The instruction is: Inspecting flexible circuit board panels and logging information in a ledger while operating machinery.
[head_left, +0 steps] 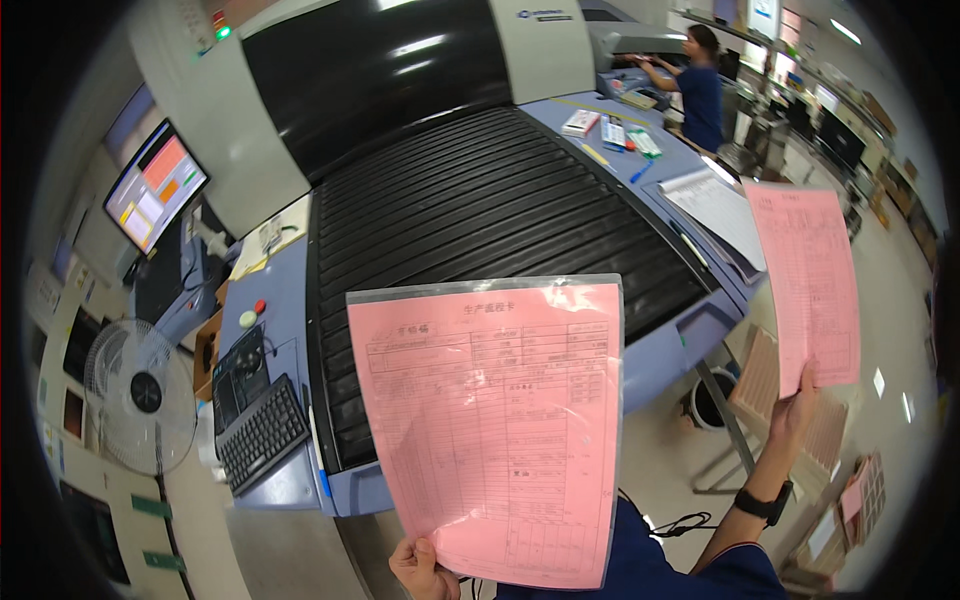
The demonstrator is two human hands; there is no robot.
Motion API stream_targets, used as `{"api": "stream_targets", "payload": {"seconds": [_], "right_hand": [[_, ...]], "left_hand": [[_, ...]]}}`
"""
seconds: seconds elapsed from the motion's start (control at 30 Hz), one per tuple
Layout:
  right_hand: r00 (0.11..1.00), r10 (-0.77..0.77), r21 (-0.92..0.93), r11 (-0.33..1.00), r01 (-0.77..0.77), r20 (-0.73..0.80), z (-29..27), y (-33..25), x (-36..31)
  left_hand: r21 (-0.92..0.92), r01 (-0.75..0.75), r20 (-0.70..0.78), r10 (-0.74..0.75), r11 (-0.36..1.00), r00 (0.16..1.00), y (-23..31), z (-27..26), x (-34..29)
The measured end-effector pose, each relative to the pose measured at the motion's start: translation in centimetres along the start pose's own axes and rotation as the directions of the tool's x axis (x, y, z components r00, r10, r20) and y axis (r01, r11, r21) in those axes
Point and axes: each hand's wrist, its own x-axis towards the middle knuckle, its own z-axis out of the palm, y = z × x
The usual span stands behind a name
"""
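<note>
The pink rectangular printed form in a clear plastic sleeve (490,430) stood above and to the right of the left hand (422,572), whose thumb and fingers pinched its lower left corner; a second pink paper sheet (808,280) rose above the right hand (793,403), which pinched its lower edge; beyond the left hand spread a black ridged machine bed (450,200); farther left sat a black rectangular keyboard (262,435); well beyond the right hand was a person in a dark blue top (702,100).

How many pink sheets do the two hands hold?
2 visible: one pink sheet in the left hand, another pink sheet in the right hand. More may be hidden behind them.
</note>
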Motion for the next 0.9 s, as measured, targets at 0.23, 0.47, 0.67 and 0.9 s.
{"api": "stream_targets", "payload": {"seconds": [0.23, 0.47, 0.67, 0.9], "right_hand": [[0.945, 0.156, -0.097, 0.986, -0.133, 0.286, 5.5, -0.9, -18.0], [0.881, 0.243, -0.184, 0.966, -0.182, 0.405, 6.7, -0.5, -22.0], [0.803, 0.211, -0.187, 0.974, -0.126, 0.558, 5.0, 1.7, -19.9], [0.845, 0.196, -0.108, 0.981, -0.163, 0.497, 5.3, 3.3, -18.6]], "left_hand": [[0.082, 0.005, -0.096, 0.003, 0.997, 0.995, 1.3, 0.5, 0.9], [-0.045, -0.160, -0.116, 0.154, 0.986, 0.981, 0.6, 3.7, 1.7], [-0.097, -0.232, -0.184, 0.212, 0.968, 0.960, 0.2, 5.8, 0.7], [-0.045, -0.246, -0.187, 0.233, 0.968, 0.954, 0.2, 6.9, -0.4]]}}
